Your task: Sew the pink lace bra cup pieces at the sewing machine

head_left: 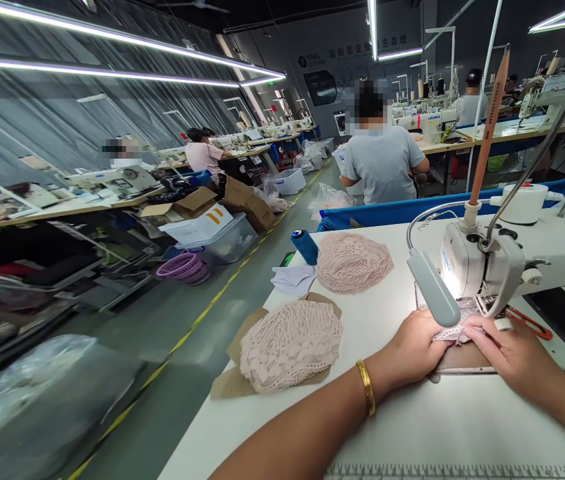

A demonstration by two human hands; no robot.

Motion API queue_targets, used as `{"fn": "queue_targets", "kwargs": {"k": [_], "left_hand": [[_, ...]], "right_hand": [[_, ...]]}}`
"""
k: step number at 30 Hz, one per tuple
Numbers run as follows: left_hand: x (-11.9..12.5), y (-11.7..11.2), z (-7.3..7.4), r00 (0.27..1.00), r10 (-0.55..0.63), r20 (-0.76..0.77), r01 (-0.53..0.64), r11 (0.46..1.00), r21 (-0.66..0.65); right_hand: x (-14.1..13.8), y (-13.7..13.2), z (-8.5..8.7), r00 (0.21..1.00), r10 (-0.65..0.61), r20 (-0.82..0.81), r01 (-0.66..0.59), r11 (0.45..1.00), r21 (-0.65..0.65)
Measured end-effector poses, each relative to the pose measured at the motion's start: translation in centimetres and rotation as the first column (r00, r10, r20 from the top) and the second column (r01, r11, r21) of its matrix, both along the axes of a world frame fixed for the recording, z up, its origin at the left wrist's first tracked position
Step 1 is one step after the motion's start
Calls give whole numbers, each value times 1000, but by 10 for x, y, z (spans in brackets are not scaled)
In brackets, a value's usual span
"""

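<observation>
Under the head of a white sewing machine (480, 257) lies a piece of pale pink lace fabric (455, 332). My left hand (415, 343) pinches its left side, fingertips partly behind the grey lamp (433, 287). From the right, my right hand (510, 347) grips the same fabric between thumb and fingers, close to the needle area. The needle itself is hard to make out. Orange-handled scissors (530, 325) rest just behind my right hand. To the left lie two piles of pink lace pieces, a near lace pile (290, 347) on brown card and a far lace pile (355, 262).
A blue thread cone (305, 247) and folded white pieces (293, 280) stand near the table's left edge. A ruler strip (462, 472) runs along the front. Beyond are an aisle with a yellow line (202, 313), a purple basket (184, 268), boxes and several people at machines.
</observation>
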State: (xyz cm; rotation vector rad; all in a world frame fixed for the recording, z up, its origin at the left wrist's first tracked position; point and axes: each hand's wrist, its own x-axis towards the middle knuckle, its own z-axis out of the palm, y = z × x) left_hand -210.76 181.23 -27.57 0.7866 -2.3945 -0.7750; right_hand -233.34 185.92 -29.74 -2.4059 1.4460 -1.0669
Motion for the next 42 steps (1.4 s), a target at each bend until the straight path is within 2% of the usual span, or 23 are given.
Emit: {"fn": "queue_targets", "kwargs": {"k": [4, 7, 9, 15, 19, 21, 24, 28, 34, 42], "left_hand": [[-2, 2, 4, 1000, 21, -9, -19, 992, 121], [-3, 5, 3, 996, 68, -58, -55, 979, 197], [-4, 6, 1, 994, 77, -75, -61, 978, 198], [-2, 8, -9, 998, 56, 3, -56, 998, 7], [4, 17, -11, 995, 20, 94, -5, 988, -157], [9, 23, -9, 992, -17, 126, 44, 976, -214], [17, 29, -5, 989, -61, 138, 96, 958, -269], [18, 31, -2, 987, -57, 147, 102, 943, -317], [16, 28, -4, 987, -1, 162, 61, 930, -364], [12, 19, -7, 979, 65, 195, 20, 916, -402]], "right_hand": [[2, 0, 2, 998, -55, 19, 54, 997, 51], [0, 0, 2, 1000, -23, 6, 23, 999, 23], [0, 0, 1, 1000, -6, -9, 6, 1000, -21], [-3, 0, -3, 995, 95, -30, -97, 993, -72], [-9, 7, -3, 931, 287, -225, -296, 955, -4], [-10, 12, 0, 888, 337, -313, -351, 936, 13], [-10, 17, 7, 872, 347, -345, -364, 931, 17], [-9, 18, 11, 871, 354, -341, -367, 930, 28], [-11, 13, 5, 880, 311, -360, -325, 945, 21], [-13, 6, -3, 905, 206, -373, -244, 968, -57]]}}
